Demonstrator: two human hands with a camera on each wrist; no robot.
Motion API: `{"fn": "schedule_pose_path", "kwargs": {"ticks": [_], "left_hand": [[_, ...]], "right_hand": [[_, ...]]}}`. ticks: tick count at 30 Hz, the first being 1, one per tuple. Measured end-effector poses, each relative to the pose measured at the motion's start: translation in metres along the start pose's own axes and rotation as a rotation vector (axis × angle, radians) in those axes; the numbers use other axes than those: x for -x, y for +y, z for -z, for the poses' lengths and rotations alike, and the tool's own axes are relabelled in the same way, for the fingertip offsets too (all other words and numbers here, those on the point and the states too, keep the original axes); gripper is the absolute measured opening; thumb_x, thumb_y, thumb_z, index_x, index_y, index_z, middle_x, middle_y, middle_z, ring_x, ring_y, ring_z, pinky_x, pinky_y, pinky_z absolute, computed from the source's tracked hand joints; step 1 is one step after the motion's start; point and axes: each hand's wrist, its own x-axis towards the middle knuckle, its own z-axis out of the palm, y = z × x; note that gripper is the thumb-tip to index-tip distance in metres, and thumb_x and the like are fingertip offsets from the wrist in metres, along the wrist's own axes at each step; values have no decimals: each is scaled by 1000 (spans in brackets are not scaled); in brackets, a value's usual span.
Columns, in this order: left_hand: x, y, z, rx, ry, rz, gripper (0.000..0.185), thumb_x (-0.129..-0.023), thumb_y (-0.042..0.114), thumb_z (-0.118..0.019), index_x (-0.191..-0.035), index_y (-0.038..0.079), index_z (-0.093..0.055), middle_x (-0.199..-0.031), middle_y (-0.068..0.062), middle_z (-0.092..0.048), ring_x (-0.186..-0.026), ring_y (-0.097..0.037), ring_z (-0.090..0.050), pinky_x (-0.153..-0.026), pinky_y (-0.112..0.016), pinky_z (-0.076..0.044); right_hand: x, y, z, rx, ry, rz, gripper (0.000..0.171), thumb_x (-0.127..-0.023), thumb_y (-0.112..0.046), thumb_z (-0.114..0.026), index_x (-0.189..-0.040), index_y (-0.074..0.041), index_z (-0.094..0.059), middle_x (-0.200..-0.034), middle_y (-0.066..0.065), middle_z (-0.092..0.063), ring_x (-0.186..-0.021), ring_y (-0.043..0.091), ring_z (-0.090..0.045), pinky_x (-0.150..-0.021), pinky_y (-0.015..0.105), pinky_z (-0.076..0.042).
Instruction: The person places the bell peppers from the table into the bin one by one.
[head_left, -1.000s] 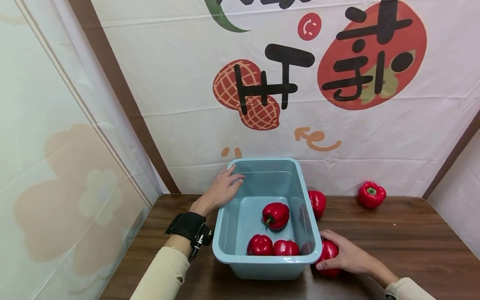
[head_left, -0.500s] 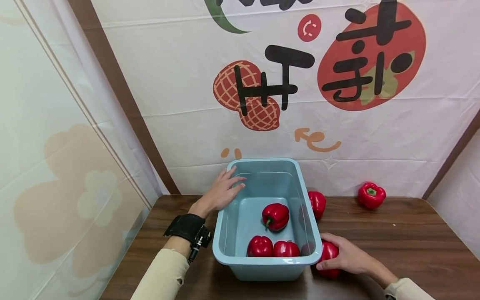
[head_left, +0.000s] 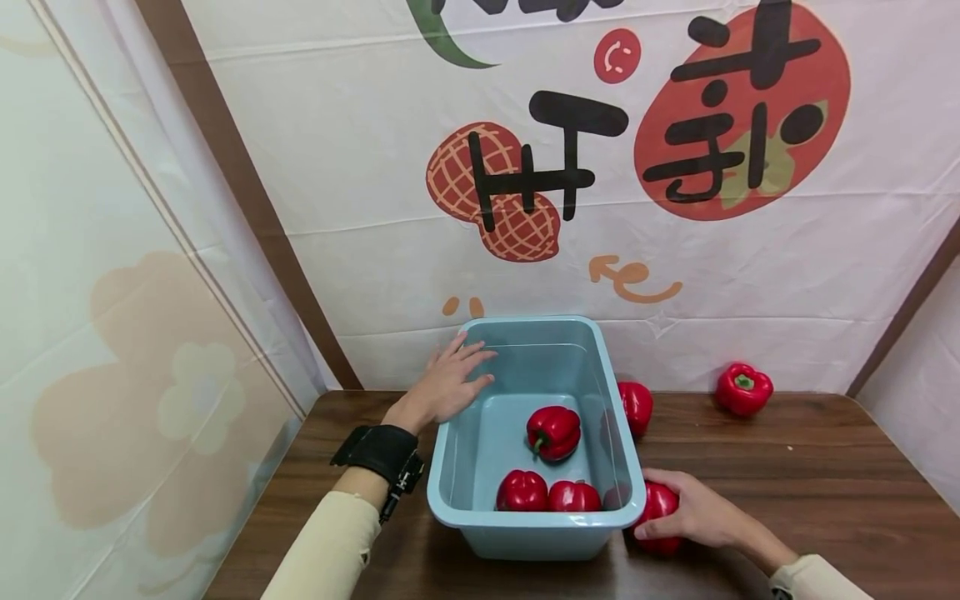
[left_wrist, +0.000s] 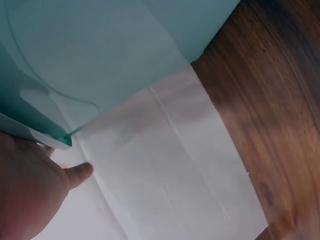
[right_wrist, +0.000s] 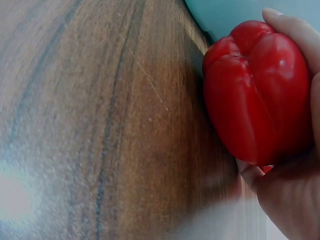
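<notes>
A light blue plastic tub (head_left: 450, 467) stands on the brown wooden table (head_left: 810, 483) and holds three red bell peppers (head_left: 553, 431). My left hand (head_left: 448, 382) rests with straight fingers on the tub's far left rim; the left wrist view shows the palm (left_wrist: 30, 190) against the tub wall (left_wrist: 100, 45). My right hand (head_left: 686, 517) grips a red bell pepper (head_left: 657, 504) on the table beside the tub's near right corner. The right wrist view shows that pepper (right_wrist: 257, 90) close up, fingers curled round it.
Another red pepper (head_left: 635, 406) lies behind the tub's right side, and one more red pepper (head_left: 742, 388) sits farther right near the back wall. A printed cloth backdrop (head_left: 570, 167) closes the back and left.
Almost nothing has moved. The left hand's fingers have spread slightly along the tub rim; the right hand keeps its grip on the pepper in the same place.
</notes>
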Motion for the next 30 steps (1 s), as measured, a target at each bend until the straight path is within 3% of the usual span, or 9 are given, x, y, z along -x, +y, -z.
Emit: {"fn": "schedule_pose_path", "kwargs": {"ticks": [4,11,20,30], "left_hand": [[-1,-1,-1,39,4,5,49,-102,33,-49,-148,15,-47,-156,-11,-39,-153,-31,-6,-119,-60,-16],[-2,-3,-3,65,-2,17,50,-102,29,-49,-151,18,-44,-158,-11,-35,-153,-30,-4,-119,-57,-17],[-2,-6,-5,182,29,20,40,-101,25,-50,-138,11,-60,-154,-11,-40,-153,-28,-2,-120,-56,-13],[-2,-8,-5,198,39,21,36,-101,23,-49,-132,11,-64,-153,-12,-42,-153,-28,-2,-120,-56,-13]], "right_hand": [[0,1,1,-11,-3,5,61,-87,-22,-74,-143,-12,-51,-123,7,-63,-105,20,-62,-77,36,-59],[2,0,-1,12,16,-16,64,-86,-25,-76,-143,-12,-50,-124,11,-61,-105,21,-60,-75,33,-59],[0,0,-2,6,19,-8,62,-86,-24,-75,-142,-13,-51,-123,9,-63,-104,20,-61,-76,34,-59],[1,1,0,5,36,-22,59,-86,-24,-75,-139,-11,-53,-122,11,-61,-104,23,-60,-76,34,-59]]}}
